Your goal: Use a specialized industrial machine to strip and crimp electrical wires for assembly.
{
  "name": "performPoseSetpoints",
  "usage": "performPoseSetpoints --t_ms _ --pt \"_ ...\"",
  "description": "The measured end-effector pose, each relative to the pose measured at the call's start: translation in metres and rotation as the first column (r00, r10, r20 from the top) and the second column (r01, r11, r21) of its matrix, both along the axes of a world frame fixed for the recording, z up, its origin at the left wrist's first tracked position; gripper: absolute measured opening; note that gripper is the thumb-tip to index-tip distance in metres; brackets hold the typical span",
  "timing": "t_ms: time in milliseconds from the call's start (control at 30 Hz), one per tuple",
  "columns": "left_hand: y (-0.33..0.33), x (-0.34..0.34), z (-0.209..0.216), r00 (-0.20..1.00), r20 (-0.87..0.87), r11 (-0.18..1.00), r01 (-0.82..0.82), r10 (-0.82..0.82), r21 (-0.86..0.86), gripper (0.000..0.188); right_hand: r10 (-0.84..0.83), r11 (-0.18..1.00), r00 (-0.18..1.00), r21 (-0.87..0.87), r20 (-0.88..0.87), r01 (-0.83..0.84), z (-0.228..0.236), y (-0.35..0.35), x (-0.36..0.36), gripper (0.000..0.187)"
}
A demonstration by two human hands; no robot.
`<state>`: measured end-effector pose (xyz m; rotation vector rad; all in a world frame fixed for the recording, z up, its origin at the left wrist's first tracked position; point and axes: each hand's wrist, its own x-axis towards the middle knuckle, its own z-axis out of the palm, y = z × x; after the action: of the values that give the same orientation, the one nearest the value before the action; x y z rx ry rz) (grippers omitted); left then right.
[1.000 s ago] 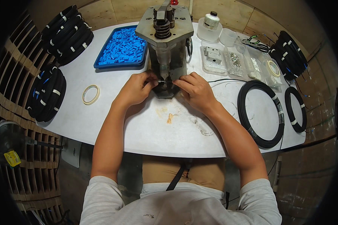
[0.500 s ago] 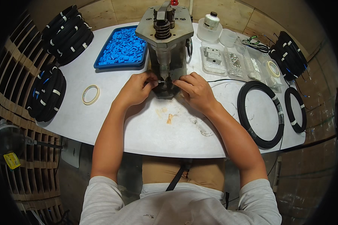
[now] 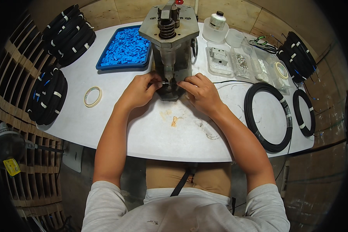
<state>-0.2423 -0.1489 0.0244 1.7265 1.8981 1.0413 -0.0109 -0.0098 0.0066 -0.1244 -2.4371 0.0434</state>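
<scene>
A grey metal bench press [image 3: 189, 31] with a coil spring on top stands upright at the table's far middle. At the left side of its lower jaws, my left hand [image 3: 140, 91] pinches a small silver metal piece [image 3: 166, 82], probably a terminal; its outer end is hidden by the fingers. My right hand [image 3: 199, 92] is closed on a thin black cable [image 3: 230, 81], close to the right side of the jaws. The cable trails off rightward behind this hand. Where cable and metal piece meet inside the press cannot be made out.
A blue tray [image 3: 100, 65] of small blue pieces lies left of the press. Coiled black cable [image 3: 249, 112] rests at right; more coils [image 3: 48, 96] stack at left. Tape [image 3: 100, 97] lies near them. Clear bins [image 3: 241, 66] of metal parts and a white bottle [image 3: 217, 22] stand behind right.
</scene>
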Motion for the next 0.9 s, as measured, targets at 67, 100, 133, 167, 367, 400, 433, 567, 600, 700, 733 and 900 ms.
performPoseSetpoints --t_ms 67,100,133,167,367,400,433,567,600,700,733,900 --pt "0.0003 -0.0009 -0.0016 1.000 0.012 1.000 0.004 -0.004 0.003 0.015 -0.001 1.000 1.000 -0.004 0.004 0.001 0.0001 -0.0004 -0.0003 0.054" --pt "0.0003 -0.0012 -0.0019 1.000 0.024 1.000 0.008 -0.008 0.007 0.014 -0.008 1.000 1.000 -0.010 0.000 0.008 -0.0001 -0.0009 -0.0008 0.052" --pt "0.0006 -0.0012 -0.0020 1.000 0.024 1.000 0.009 -0.009 0.007 0.014 -0.016 1.000 1.000 -0.015 -0.002 0.015 -0.0003 -0.0009 -0.0009 0.051" --pt "0.0007 -0.0012 -0.0019 1.000 0.014 1.000 0.005 -0.005 0.004 0.014 -0.016 1.000 1.000 -0.014 -0.003 0.016 -0.0004 -0.0007 -0.0007 0.051" --pt "-0.0001 0.0007 0.0004 1.000 0.027 1.000 -0.004 0.004 -0.006 0.014 0.001 1.000 1.000 -0.011 -0.003 -0.001 -0.0004 -0.0007 0.0001 0.052" --pt "-0.0001 0.0007 0.0002 0.999 0.032 1.000 -0.005 0.005 -0.009 0.014 -0.007 1.000 1.000 -0.022 -0.013 0.007 -0.0009 -0.0009 -0.0004 0.051" --pt "-0.0001 0.0003 -0.0004 0.999 0.032 1.000 -0.005 0.005 -0.009 0.014 -0.017 0.999 1.000 -0.034 -0.022 0.016 -0.0014 -0.0012 -0.0006 0.049" --pt "-0.0003 0.0006 -0.0009 0.998 0.062 1.000 -0.002 0.003 -0.013 0.014 -0.019 0.999 0.999 -0.029 -0.046 0.017 -0.0031 -0.0003 -0.0007 0.048" --pt "-0.0003 0.0011 -0.0007 0.997 0.076 1.000 -0.004 0.005 -0.014 0.014 -0.020 0.999 0.999 -0.035 -0.045 0.018 -0.0033 -0.0003 -0.0006 0.048" --pt "0.0003 -0.0003 -0.0028 0.997 0.077 1.000 0.005 -0.003 -0.016 0.013 -0.024 0.999 0.999 -0.042 -0.045 0.022 -0.0033 -0.0006 -0.0011 0.046" --pt "0.0004 0.0001 -0.0047 0.997 0.076 1.000 0.004 -0.003 -0.017 0.013 -0.028 0.999 0.999 -0.042 -0.047 0.026 -0.0034 -0.0007 -0.0015 0.046" --pt "0.0000 -0.0017 -0.0071 0.992 0.125 0.998 0.012 -0.020 0.064 0.016 -0.026 0.998 0.999 -0.057 -0.038 0.024 -0.0038 -0.0010 -0.0029 0.045"
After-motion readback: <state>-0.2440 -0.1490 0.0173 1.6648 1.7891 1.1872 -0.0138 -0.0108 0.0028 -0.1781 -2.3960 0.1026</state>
